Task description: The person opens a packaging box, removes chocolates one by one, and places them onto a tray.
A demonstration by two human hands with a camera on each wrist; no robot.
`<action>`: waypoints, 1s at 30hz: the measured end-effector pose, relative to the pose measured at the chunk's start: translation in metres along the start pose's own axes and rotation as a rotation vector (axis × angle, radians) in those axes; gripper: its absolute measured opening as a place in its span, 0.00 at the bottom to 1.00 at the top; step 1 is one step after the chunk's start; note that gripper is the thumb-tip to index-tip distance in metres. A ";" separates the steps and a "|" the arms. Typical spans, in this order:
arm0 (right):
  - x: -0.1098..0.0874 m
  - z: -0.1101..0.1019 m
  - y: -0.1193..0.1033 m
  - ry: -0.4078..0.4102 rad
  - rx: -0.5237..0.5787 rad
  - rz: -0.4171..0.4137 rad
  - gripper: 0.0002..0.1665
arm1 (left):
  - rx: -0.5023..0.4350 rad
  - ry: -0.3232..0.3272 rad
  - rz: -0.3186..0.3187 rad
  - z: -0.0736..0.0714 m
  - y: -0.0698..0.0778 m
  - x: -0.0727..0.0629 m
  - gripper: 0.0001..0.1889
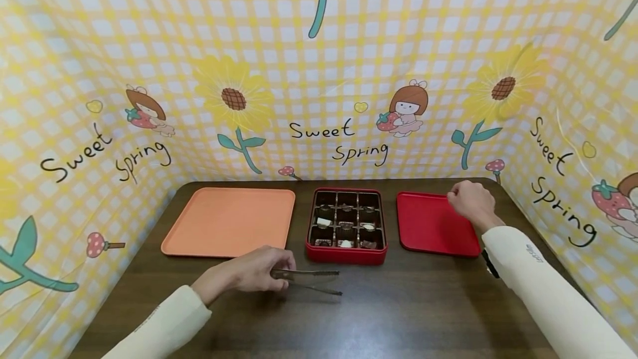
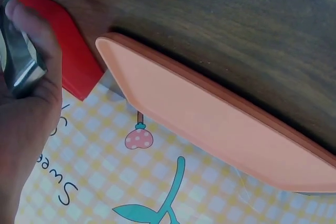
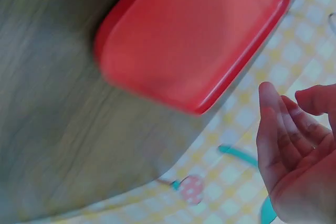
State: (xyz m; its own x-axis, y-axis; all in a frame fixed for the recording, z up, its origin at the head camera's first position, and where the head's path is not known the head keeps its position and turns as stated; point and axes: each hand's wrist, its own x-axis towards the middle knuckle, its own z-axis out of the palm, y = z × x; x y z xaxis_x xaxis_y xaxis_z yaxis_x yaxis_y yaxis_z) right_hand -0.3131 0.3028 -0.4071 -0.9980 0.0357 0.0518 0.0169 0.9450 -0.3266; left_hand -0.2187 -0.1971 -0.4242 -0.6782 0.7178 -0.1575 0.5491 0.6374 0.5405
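My left hand (image 1: pixel 260 270) grips metal tongs (image 1: pixel 319 273) by their closed end, just in front of the orange tray. The tongs' arms stand apart with nothing between them and point right, in front of a red box (image 1: pixel 346 256). Inside that box, a dark divider forms several compartments, with small chocolates (image 1: pixel 323 222) in the middle and front rows. My right hand (image 1: pixel 472 203) hovers above the far right part of a red tray (image 1: pixel 433 226). In the right wrist view its fingers (image 3: pixel 270 135) are loosely bent and hold nothing.
An orange tray (image 1: pixel 229 220) lies at the left of the dark wooden table (image 1: pixel 399 314). The red box stands between the two trays. Yellow checked cloth (image 1: pixel 319 82) hangs behind the table and along both sides.
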 end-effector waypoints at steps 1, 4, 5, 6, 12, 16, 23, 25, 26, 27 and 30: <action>0.000 0.001 -0.006 -0.003 0.011 -0.014 0.19 | -0.001 0.006 -0.003 -0.001 0.001 0.000 0.09; -0.001 0.005 -0.025 -0.040 0.071 -0.058 0.20 | 0.005 0.028 -0.004 -0.005 0.003 0.000 0.09; -0.001 0.007 -0.031 -0.058 0.100 -0.073 0.20 | 0.010 0.037 -0.002 -0.007 0.004 0.000 0.09; -0.002 0.008 -0.037 -0.078 0.130 -0.090 0.20 | 0.013 0.046 0.001 -0.009 0.004 0.000 0.09; -0.003 0.020 -0.073 -0.223 0.343 -0.120 0.19 | 0.016 0.082 0.002 -0.021 0.005 0.003 0.11; -0.005 0.030 -0.091 -0.322 0.461 -0.076 0.20 | 0.036 0.107 -0.006 -0.029 0.005 0.008 0.15; -0.011 0.039 -0.115 -0.441 0.637 0.031 0.22 | 0.100 0.165 -0.037 -0.048 0.006 0.022 0.17; -0.010 0.041 -0.118 -0.466 0.694 0.065 0.22 | 0.111 0.183 -0.053 -0.054 0.006 0.026 0.18; -0.009 0.042 -0.120 -0.475 0.724 0.089 0.21 | 0.115 0.190 -0.065 -0.057 0.006 0.028 0.18; -0.009 0.043 -0.120 -0.485 0.750 0.106 0.22 | 0.124 0.198 -0.070 -0.059 0.006 0.030 0.18; -0.008 0.045 -0.122 -0.501 0.795 0.138 0.25 | 0.136 0.204 -0.091 -0.066 0.007 0.035 0.18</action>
State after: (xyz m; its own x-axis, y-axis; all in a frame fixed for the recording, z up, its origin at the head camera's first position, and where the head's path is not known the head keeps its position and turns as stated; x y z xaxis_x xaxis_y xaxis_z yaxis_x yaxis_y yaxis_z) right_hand -0.3102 0.1732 -0.4099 -0.9032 -0.1881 -0.3858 0.2745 0.4379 -0.8561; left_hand -0.2712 -0.1860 -0.3714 -0.8047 0.5933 -0.0228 0.5327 0.7385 0.4134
